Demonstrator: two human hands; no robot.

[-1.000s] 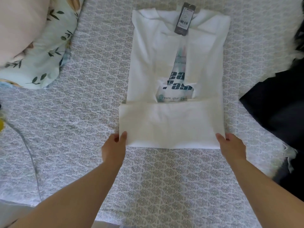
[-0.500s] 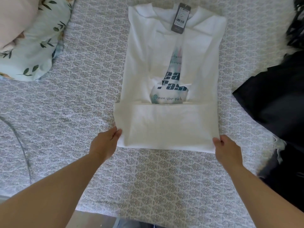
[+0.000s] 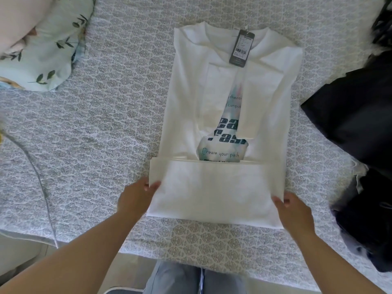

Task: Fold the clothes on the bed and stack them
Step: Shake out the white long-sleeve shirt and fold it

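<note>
A white T-shirt (image 3: 224, 115) with a blue printed design lies on the patterned bed cover, its sides folded inward and a grey price tag (image 3: 241, 47) at the collar. Its bottom part is folded up into a band (image 3: 214, 192) across the lower third. My left hand (image 3: 137, 198) pinches the left end of that band. The band's right end is held by my right hand (image 3: 293, 211), fingers tucked under the fabric and thumb on top.
A dark pile of clothes (image 3: 360, 145) lies at the right. A leaf-print pillow (image 3: 42, 49) sits at the top left. A thin cable (image 3: 40, 183) runs down the left. The bed's front edge (image 3: 191, 251) is just above my legs.
Both hands have slid up along the ends of the folded band and taken hold of it. The view has shifted, so the shirt sits lower and further right.
</note>
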